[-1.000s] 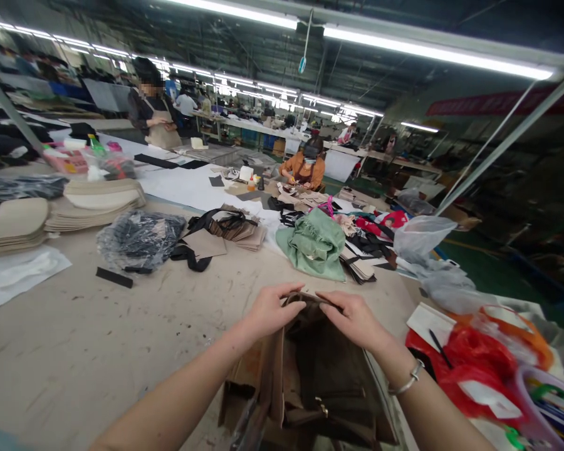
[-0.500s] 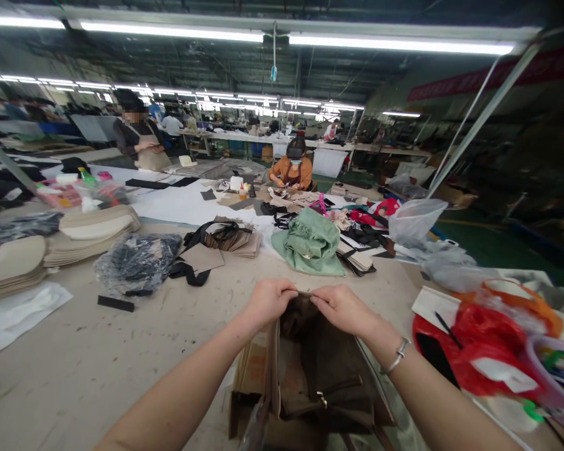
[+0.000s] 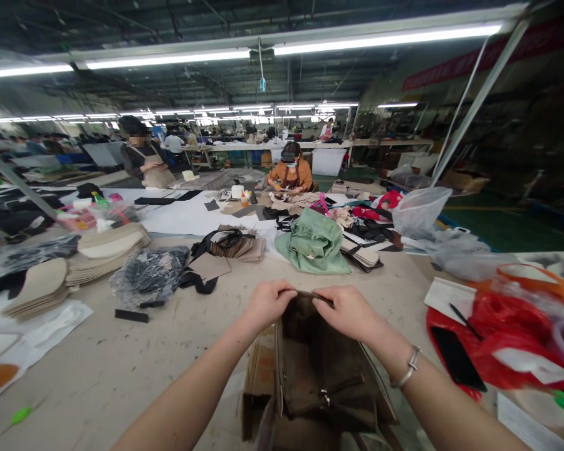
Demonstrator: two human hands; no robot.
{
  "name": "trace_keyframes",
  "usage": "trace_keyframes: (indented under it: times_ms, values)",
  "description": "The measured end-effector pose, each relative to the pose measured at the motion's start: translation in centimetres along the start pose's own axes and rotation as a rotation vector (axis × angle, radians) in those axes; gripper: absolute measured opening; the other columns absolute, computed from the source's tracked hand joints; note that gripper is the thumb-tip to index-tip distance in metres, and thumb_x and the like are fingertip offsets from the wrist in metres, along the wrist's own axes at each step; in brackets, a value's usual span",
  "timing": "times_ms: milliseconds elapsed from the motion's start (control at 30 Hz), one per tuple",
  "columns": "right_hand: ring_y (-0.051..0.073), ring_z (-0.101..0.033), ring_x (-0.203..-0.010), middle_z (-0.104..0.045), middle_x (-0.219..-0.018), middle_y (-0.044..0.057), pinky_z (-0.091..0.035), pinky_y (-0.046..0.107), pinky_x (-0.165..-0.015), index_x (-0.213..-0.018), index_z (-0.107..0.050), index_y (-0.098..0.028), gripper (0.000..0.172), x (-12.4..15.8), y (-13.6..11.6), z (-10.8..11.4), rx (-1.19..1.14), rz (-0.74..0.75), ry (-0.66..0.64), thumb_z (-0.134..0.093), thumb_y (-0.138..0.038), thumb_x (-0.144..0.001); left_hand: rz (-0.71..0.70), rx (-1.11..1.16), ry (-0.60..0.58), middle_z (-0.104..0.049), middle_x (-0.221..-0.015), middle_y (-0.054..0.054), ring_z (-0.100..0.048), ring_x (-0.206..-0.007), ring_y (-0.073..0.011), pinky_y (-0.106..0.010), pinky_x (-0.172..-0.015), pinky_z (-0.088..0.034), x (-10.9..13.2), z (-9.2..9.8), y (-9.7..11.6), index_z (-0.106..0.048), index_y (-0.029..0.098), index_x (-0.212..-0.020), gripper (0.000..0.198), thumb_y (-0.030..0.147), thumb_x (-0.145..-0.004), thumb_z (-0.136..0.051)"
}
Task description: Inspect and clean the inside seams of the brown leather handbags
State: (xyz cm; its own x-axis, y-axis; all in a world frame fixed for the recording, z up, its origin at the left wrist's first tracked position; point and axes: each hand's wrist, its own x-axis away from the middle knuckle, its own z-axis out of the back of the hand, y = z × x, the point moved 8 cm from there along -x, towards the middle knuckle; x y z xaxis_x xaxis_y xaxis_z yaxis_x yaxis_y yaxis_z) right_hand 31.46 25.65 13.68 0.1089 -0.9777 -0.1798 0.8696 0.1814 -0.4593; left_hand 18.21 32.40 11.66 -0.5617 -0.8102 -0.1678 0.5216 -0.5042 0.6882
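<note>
A dark brown handbag (image 3: 329, 369) stands at the near edge of the table, its mouth open toward me and its inside showing. My left hand (image 3: 270, 304) pinches the far top rim of the bag between thumb and fingers. A short way to the right, my right hand (image 3: 341, 307) grips the same rim, and a bracelet (image 3: 408, 369) circles that wrist. Inside the bag, a small metal fitting shows near the front. A brown cardboard box (image 3: 258, 382) is partly visible at the bag's left, mostly hidden by the bag and my left arm.
Beyond my hands lies a green cloth bundle (image 3: 313, 244). To its left are stacked beige pieces (image 3: 108, 247) and a plastic-wrapped black bundle (image 3: 150, 275). At right are a red plastic bag (image 3: 512, 332) and a phone (image 3: 455, 357). A co-worker (image 3: 291, 169) sits across the table.
The view has turned slightly to the left, so the table things appear further right. Both hands keep their hold on the bag's rim, the right one slightly further from the left.
</note>
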Motion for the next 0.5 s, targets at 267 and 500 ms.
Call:
trace_keyframes:
  times_ms: [267, 500]
  values:
    - [0.016, -0.059, -0.065, -0.069, -0.071, 0.003, -0.034, 0.026, -0.057, -0.068, -0.065, -0.023, 0.024, -0.29, -0.43, -0.15, 0.292, -0.137, 0.046, -0.044, -0.025, -0.080, -0.012, 0.009, 0.024, -0.070, -0.078, 0.001, -0.061, -0.072, -0.0145, -0.023, -0.069, -0.044, 0.43, -0.09, 0.28, -0.069, 0.020, -0.080, 0.017, 0.026, -0.081, -0.053]
    - [0.018, -0.059, -0.068, -0.068, -0.073, 0.006, -0.036, 0.027, -0.060, -0.068, -0.065, -0.020, 0.021, -0.66, 0.00, -0.73, 0.324, -0.162, 0.046, -0.045, -0.022, -0.077, -0.011, 0.015, 0.025, -0.069, -0.076, 0.001, -0.060, -0.071, -0.0143, -0.023, -0.068, -0.043, 0.38, -0.62, 0.48, -0.069, 0.020, -0.078, 0.018, 0.026, -0.081, -0.052]
